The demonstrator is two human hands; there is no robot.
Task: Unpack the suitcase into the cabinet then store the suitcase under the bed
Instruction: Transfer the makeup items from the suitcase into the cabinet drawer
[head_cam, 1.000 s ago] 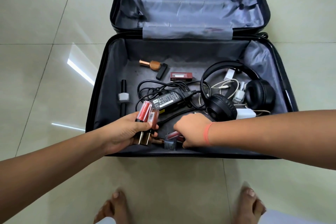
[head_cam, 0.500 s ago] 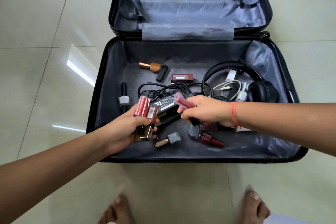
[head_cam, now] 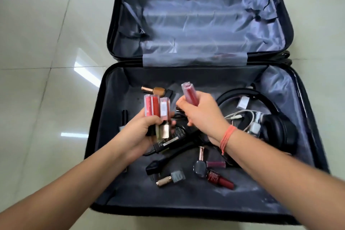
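Observation:
A black suitcase [head_cam: 112, 136] lies open on the tiled floor, its grey-lined lid [head_cam: 196, 17] flat at the back. My left hand [head_cam: 143, 129] grips a bunch of red lip gloss tubes [head_cam: 155, 108] with gold caps, held upright above the case. My right hand [head_cam: 203, 114] holds one more red lip gloss tube [head_cam: 189, 92], close beside the bunch. Under the hands lies a black power adapter [head_cam: 173, 142] with its cable.
Loose in the case: black headphones [head_cam: 280, 129], white cables and a charger [head_cam: 242, 115], a gold-capped bottle [head_cam: 155, 90] at the back, a grey-capped bottle [head_cam: 171, 178] and dark red tubes [head_cam: 220, 180] at the front. Shiny floor tiles [head_cam: 46, 99] surround the case.
My right hand picked a red tube from the front of the case and lifted it toward the bunch in my left hand. Both hands rose; the view moved closer.

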